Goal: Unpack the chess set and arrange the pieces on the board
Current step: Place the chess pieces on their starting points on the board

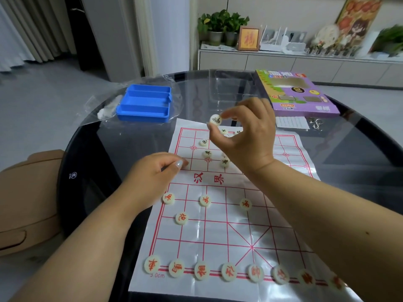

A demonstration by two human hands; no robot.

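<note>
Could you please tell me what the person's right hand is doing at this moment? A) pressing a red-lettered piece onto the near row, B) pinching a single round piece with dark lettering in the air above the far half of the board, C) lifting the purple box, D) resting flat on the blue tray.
B: the right hand pinches a pale round piece with dark lettering between thumb and fingers, raised above the far half of the board.

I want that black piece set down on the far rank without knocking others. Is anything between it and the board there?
Nothing blocks it: the right hand holds the piece in the air above the board's far edge.
</note>
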